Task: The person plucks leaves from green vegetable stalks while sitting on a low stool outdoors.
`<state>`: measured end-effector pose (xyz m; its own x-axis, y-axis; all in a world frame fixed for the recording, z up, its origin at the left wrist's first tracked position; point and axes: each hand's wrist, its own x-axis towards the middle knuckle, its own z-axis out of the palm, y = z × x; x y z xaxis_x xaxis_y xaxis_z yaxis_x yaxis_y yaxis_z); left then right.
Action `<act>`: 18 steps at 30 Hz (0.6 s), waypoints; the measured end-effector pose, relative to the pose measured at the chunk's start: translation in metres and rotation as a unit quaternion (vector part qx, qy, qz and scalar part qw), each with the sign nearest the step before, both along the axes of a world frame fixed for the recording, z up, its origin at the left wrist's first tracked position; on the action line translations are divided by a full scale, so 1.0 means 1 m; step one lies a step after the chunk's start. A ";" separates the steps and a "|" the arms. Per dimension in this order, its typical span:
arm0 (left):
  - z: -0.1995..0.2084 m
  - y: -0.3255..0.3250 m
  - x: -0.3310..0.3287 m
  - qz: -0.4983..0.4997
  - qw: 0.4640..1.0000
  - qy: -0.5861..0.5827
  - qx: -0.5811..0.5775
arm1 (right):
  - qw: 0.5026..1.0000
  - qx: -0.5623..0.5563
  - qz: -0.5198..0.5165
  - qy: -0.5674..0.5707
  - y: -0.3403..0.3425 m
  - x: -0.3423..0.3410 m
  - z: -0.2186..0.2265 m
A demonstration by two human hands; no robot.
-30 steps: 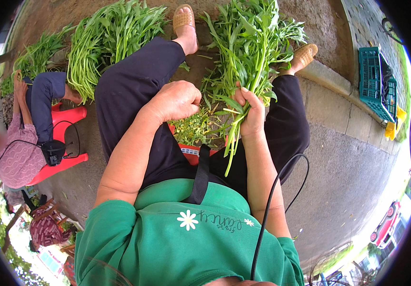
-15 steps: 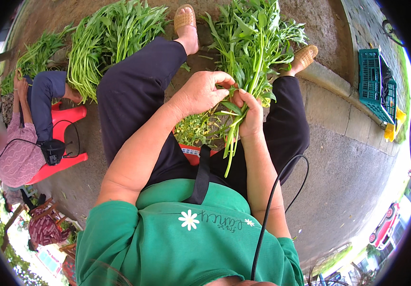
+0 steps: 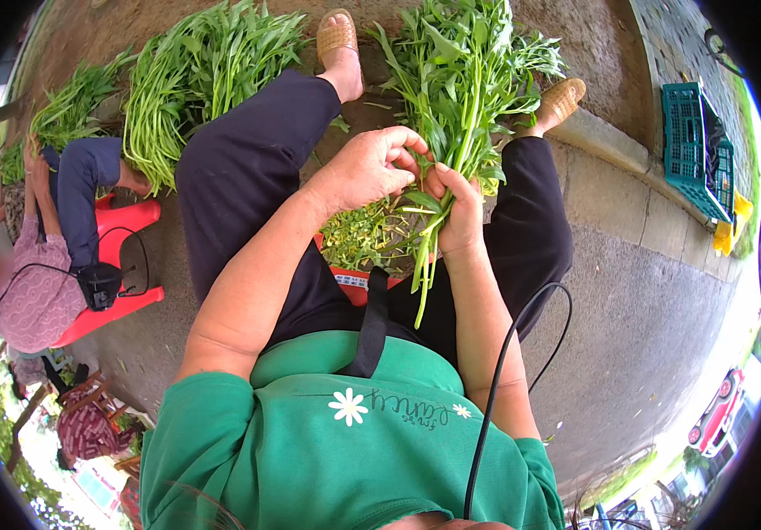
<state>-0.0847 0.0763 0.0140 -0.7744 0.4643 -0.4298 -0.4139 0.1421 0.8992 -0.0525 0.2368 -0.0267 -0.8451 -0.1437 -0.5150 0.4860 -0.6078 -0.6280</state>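
Observation:
A bunch of water spinach (image 3: pixel 464 132), long green stems with narrow leaves, is gripped by my right hand (image 3: pixel 461 212) around its lower stems. The stem ends hang below that fist toward my lap, and the leafy tops point away from me. My left hand (image 3: pixel 367 170) is at the left side of the bunch, its fingers curled in close to the stems. Whether a leaf is pinched in those fingertips is too small to make out. Between my legs, below the hands, lies a heap of plucked leaves and stem bits (image 3: pixel 358 237).
A big pile of water spinach (image 3: pixel 212 79) lies beyond my left knee. At far left a person (image 3: pixel 40 296) sits on a red plastic stool (image 3: pixel 124 238) beside more greens (image 3: pixel 75 102). A teal crate (image 3: pixel 688 146) stands right by the kerb (image 3: pixel 605 141). A black cable (image 3: pixel 497 380) loops by my right arm.
My left hand has drawn slightly back from the stems, its fingers more curled. My right hand keeps its grip on the bunch almost in the same place.

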 end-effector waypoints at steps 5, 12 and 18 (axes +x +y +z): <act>0.004 0.001 -0.001 0.014 1.000 -0.007 -0.002 | 1.000 0.000 -0.009 0.008 -0.002 0.000 0.000; -0.002 0.005 0.001 0.044 0.998 0.031 -0.013 | 1.000 -0.003 -0.014 -0.006 -0.004 0.001 -0.003; -0.011 0.007 0.001 0.060 0.997 0.039 0.022 | 1.000 -0.006 -0.015 -0.014 -0.004 0.001 -0.002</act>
<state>-0.0837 0.0830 0.0029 -0.8558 0.3836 -0.3471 -0.3541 0.0549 0.9336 -0.0516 0.2326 -0.0290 -0.8338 -0.1250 -0.5378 0.4858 -0.6291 -0.6068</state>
